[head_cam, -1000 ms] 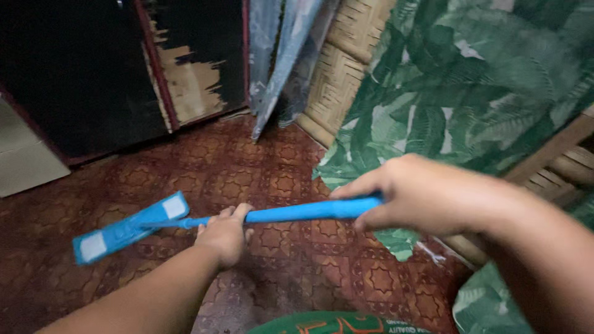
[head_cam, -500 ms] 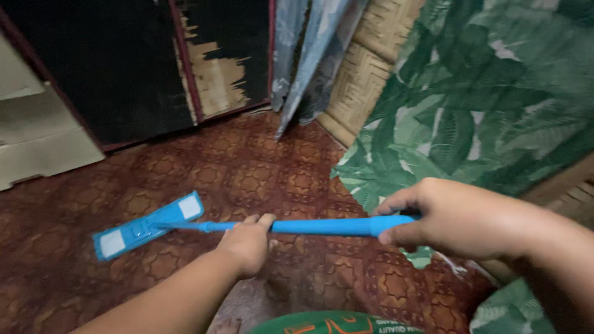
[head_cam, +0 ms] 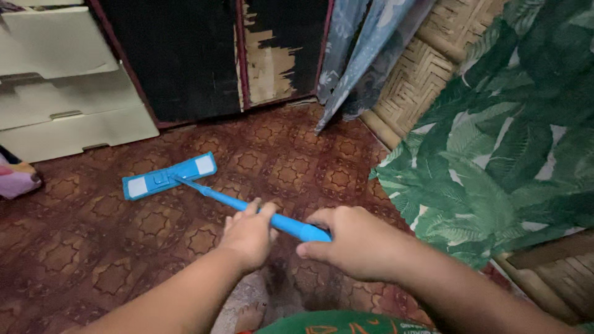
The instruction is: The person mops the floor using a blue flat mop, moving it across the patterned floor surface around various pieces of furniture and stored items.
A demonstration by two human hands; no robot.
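Left hand (head_cam: 249,234) and right hand (head_cam: 349,242) were both closed around the blue mop handle (head_cam: 247,206), close together. The flat mop head (head_cam: 168,175) lay on the patterned floor (head_cam: 297,167), near pale drawers (head_cam: 68,117).

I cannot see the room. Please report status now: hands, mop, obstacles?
Left hand and right hand grip blue mop handle. Mop head flat on floor. Nothing blocking.
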